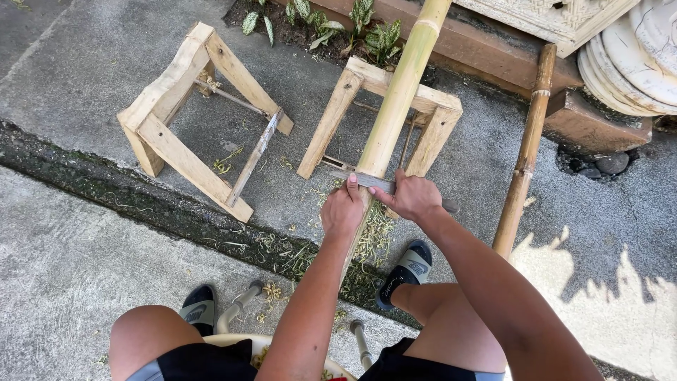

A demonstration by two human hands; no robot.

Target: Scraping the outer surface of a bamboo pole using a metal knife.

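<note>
Bamboo was what both hands worked on: a long green-yellow bamboo pole [399, 99] lay across the wooden trestle [437, 113] in front of the seated person, and a flat grey blade [374, 182] was laid crosswise over it. The left hand [343, 210] was clamped shut on the near end of the blade, just where it met the pole; the right hand [411, 196] was closed tight on the other end, with the blade's tip poking out past the knuckles.

Slipping looked like the main danger. If the blade skidded off the smooth round skin, it could have run toward the person's knees, or the sandalled foot [407, 271] just below. The pole simply rested on the trestle with nothing visibly holding it, so a hard pull might have rolled it or dragged it off.

The pole's long axis ran from the person's lap up and away, leaning slightly right, its far end pointing toward the planter with leafy plants [367, 25]. A second trestle [197, 113] stood to the left, and a browner pole [525, 152] lay to the right, well apart.
</note>
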